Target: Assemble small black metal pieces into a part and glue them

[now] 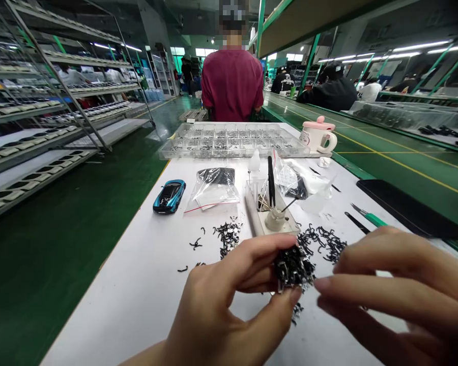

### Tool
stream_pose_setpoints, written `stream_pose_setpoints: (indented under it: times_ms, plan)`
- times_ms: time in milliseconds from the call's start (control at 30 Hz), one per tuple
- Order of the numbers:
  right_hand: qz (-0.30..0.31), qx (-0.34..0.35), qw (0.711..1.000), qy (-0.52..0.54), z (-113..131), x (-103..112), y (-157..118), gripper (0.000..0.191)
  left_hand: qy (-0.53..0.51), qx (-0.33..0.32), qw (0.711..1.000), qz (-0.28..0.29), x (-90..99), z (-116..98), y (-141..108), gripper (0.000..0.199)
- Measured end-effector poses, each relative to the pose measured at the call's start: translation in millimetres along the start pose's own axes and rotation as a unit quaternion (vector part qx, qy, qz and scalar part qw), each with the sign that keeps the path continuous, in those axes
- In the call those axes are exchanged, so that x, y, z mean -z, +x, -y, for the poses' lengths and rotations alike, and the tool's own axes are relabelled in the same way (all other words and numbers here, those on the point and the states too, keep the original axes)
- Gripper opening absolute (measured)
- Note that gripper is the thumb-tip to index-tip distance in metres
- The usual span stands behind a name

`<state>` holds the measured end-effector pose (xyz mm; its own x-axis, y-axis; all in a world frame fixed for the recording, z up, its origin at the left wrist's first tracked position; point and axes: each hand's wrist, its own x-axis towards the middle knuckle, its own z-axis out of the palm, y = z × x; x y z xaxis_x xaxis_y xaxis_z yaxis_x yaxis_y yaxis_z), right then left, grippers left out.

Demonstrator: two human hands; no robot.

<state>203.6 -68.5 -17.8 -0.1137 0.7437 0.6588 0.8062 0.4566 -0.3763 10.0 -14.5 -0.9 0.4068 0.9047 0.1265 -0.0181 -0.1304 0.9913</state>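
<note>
My left hand (232,305) grips a small black part with shiny silver bits (294,268) between thumb and fingers, raised over the table. Just right of that part, my right hand (397,290) has its fingers curled and the thumb and index tips close together; whatever is between them, if anything, is hidden. Below and behind the hands lie loose piles of tiny curved black pieces (330,244), with more black pieces and silver bits (229,236) to the left.
A white holder (254,218) carries a small bottle (276,219) and black tweezers (270,180). Around it are a blue toy car (169,196), plastic bags (213,190), a green-handled knife (370,216) and a black pad (408,206). Farther back stand a compartment box (232,150), a mug (317,137) and a seated person (232,84).
</note>
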Motion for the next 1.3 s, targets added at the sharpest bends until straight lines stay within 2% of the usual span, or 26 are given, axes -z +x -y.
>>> stream_pose_setpoints:
  times_ms: [133, 233, 333, 467, 633, 700, 800, 933, 1033, 1167, 1300]
  plan:
    - [0.061, 0.144, 0.988, -0.014, 2, -1, 8, 0.030, 0.014, 0.008, 1.000, -0.001, -0.2, 1, -2, 0.031]
    - [0.074, 0.187, 0.979, -0.016, -3, 1, 16, 0.028, -0.035, 0.061, 0.997, 0.019, 0.8, -1, 2, 0.034]
    - [0.066, 0.158, 0.985, -0.005, 2, -3, 18, 0.023, -0.105, 0.125, 0.985, 0.047, 2.8, -9, 10, 0.049]
    - [0.048, 0.110, 0.993, 0.006, 10, -8, 15, 0.024, -0.147, 0.161, 0.975, 0.044, 4.1, -15, 16, 0.055]
    - [0.075, 0.130, 0.988, 0.036, 4, -9, 15, 0.030, -0.134, 0.146, 0.980, 0.026, 1.2, -8, 6, 0.043]
    - [0.078, 0.121, 0.988, 0.048, 2, -9, 16, 0.028, -0.121, 0.123, 0.985, 0.016, -0.2, -4, 0, 0.034]
    - [0.066, 0.108, 0.991, 0.044, 5, -11, 18, 0.022, -0.123, 0.100, 0.987, 0.018, -1.0, -2, -4, 0.032]
    - [0.065, 0.096, 0.992, 0.049, 11, -13, 21, 0.025, -0.147, 0.112, 0.982, 0.021, -1.3, -3, -2, 0.035]
    - [0.069, 0.067, 0.989, 0.110, 9, -13, 21, 0.035, -0.162, 0.128, 0.978, 0.033, -1.3, -4, 1, 0.034]
    - [0.033, 0.052, 0.979, 0.194, 3, -12, 19, 0.053, -0.141, 0.142, 0.979, 0.045, 2.3, -5, 2, 0.035]
    - [0.061, 0.087, 0.979, 0.172, 2, -9, 24, 0.053, -0.130, 0.157, 0.977, 0.061, 9.3, -9, 4, 0.038]
